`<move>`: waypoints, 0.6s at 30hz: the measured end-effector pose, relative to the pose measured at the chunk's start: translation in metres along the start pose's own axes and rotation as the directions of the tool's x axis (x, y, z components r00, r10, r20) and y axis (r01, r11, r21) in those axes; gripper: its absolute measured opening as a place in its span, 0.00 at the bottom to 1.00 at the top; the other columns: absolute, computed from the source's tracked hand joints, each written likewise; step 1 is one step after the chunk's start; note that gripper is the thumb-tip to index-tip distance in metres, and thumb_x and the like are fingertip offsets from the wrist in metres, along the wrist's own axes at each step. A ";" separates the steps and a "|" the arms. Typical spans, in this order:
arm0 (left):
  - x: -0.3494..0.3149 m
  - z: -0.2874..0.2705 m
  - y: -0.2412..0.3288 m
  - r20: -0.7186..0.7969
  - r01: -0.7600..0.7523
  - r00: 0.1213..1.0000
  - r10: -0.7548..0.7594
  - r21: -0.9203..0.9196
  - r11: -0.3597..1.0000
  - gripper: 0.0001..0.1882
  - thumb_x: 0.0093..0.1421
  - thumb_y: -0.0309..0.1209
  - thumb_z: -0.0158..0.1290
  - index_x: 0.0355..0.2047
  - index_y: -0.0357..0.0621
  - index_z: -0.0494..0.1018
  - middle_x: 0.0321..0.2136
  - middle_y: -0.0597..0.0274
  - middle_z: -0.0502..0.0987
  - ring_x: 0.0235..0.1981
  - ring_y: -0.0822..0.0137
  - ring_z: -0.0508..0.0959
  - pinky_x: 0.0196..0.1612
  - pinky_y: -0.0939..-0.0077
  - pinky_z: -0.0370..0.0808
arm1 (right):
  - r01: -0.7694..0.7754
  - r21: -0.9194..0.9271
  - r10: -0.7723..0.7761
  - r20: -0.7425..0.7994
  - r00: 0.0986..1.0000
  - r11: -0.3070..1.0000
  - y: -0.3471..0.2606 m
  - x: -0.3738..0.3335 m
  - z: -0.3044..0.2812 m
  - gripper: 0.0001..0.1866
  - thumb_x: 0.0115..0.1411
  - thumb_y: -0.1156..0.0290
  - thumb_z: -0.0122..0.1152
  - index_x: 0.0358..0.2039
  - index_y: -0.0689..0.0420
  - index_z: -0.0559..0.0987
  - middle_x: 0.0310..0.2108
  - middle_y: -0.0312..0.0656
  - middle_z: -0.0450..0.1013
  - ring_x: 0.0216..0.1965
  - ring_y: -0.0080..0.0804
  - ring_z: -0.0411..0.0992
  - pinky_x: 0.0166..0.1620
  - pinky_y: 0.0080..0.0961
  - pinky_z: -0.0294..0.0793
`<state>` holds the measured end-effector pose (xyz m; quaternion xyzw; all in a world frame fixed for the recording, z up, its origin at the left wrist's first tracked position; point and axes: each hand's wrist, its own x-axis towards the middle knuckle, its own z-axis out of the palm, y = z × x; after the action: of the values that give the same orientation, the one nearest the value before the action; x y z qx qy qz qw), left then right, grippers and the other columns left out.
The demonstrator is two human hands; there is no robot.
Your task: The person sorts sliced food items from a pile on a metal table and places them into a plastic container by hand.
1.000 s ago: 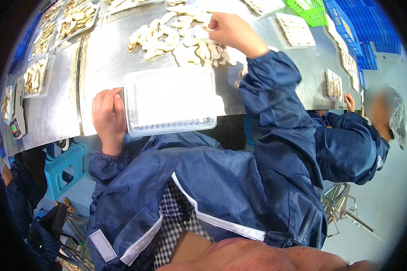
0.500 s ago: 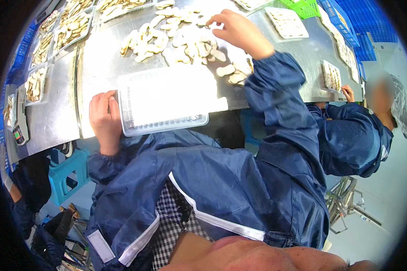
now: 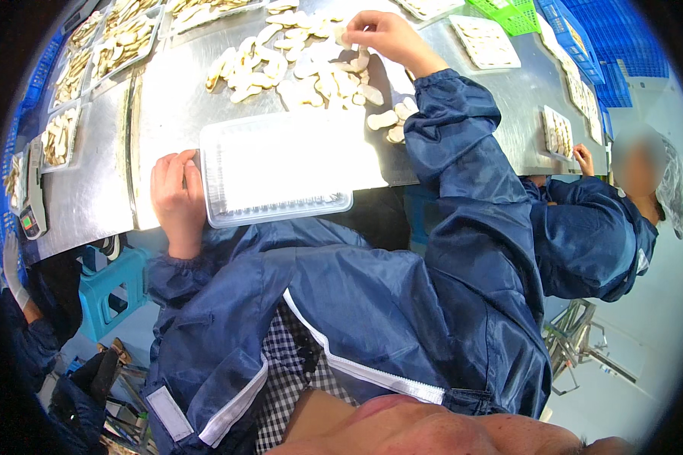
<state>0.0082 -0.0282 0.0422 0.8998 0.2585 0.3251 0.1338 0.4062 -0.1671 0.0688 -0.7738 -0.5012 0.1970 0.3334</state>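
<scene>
My left hand [image 3: 178, 199] grips the left edge of a clear plastic tray [image 3: 212, 178], which lies at the table's near edge. Strong glare washes out the tray's inside. Beyond the tray spreads a loose pile of pale mushroom slices [image 3: 311, 91] with brownish rims. Over the far right of this pile, my right hand [image 3: 387, 38] has its fingertips closed on a pale slice [image 3: 341, 36]. A few slices [image 3: 391, 120] lie apart, near my right sleeve.
Filled trays [image 3: 125, 49] line the steel table [image 3: 95, 174] at far left, beside a scale [image 3: 32, 212]. At right are another filled tray [image 3: 484, 42], a green basket [image 3: 516, 17] and blue crates [image 3: 622, 34]. A co-worker's hand [image 3: 583, 159] touches a tray [image 3: 557, 133].
My right hand has shifted slightly left and away from me, and a slice now shows at its fingertips. My left hand stays on the tray.
</scene>
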 end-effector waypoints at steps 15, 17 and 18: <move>0.002 0.002 0.002 0.029 0.041 0.999 -0.042 0.011 0.999 0.09 0.59 0.20 0.52 0.38 0.37 0.80 0.35 0.49 0.78 0.40 0.49 0.77 0.45 0.59 0.75 | -0.247 0.294 0.229 0.095 0.969 0.923 0.006 -0.041 -0.027 0.15 0.64 0.70 0.63 0.49 0.63 0.78 0.33 0.35 0.78 0.34 0.19 0.76 0.38 0.15 0.75; 0.000 0.002 0.003 0.040 0.051 0.998 -0.051 0.014 0.999 0.09 0.59 0.20 0.52 0.38 0.37 0.80 0.35 0.49 0.78 0.40 0.49 0.77 0.45 0.59 0.75 | -0.218 0.191 0.197 0.123 0.973 0.957 0.002 -0.063 -0.039 0.17 0.64 0.71 0.62 0.51 0.64 0.78 0.30 0.33 0.74 0.32 0.18 0.72 0.36 0.16 0.70; 0.001 0.003 0.005 0.044 0.057 0.997 -0.057 0.005 0.998 0.09 0.59 0.20 0.52 0.39 0.37 0.80 0.35 0.49 0.78 0.40 0.49 0.77 0.46 0.59 0.74 | -0.216 0.103 0.197 0.168 0.966 0.971 -0.006 -0.077 -0.053 0.16 0.64 0.71 0.61 0.50 0.65 0.79 0.29 0.33 0.74 0.31 0.18 0.71 0.35 0.18 0.70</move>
<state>0.0131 -0.0320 0.0424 0.8992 0.2815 0.3009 0.1469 0.4040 -0.2527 0.1080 -0.7824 -0.4297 0.3205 0.3170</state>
